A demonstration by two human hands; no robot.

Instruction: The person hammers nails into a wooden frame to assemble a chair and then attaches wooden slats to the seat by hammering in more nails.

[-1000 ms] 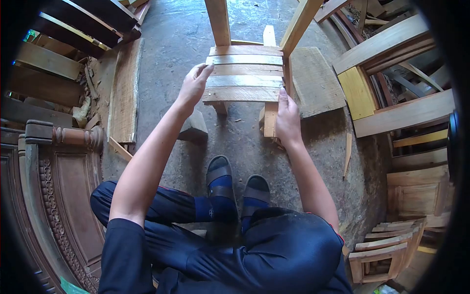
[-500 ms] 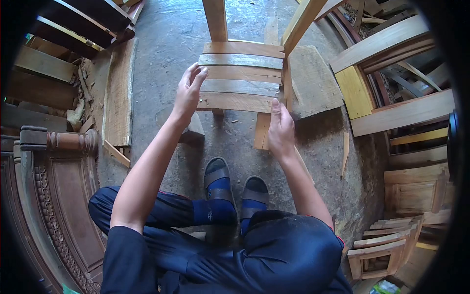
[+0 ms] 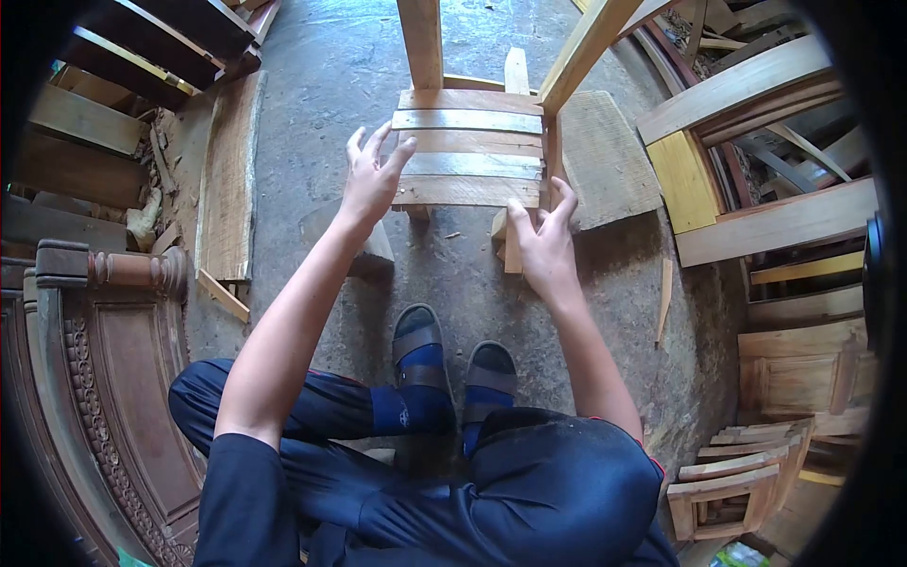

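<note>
Several thin wooden slats (image 3: 470, 164) lie side by side in front of me, close to a wooden frame with two upright legs. At the slats' left ends is my left hand (image 3: 370, 180), its fingers apart and fingertips right at the edge. My right hand (image 3: 548, 248) is by the lower right corner, thumb at the nearest slat and fingers spread. Their right ends form a nearly straight line. Beneath and beyond them runs a narrow wooden strip (image 3: 516, 72), its near end showing below the slats.
A wide board (image 3: 605, 161) lies to the right of the slats, a long plank (image 3: 227, 180) to the left. Carved panelling (image 3: 132, 397) stands at lower left. Wooden frames (image 3: 784, 227) line the right side. Curved wooden pieces (image 3: 737, 472) are stacked at lower right.
Both hands have loosened, their fingers spreading. The slats now sit slightly further right on their left side, with their right ends more even, and my right hand has dropped a little.
</note>
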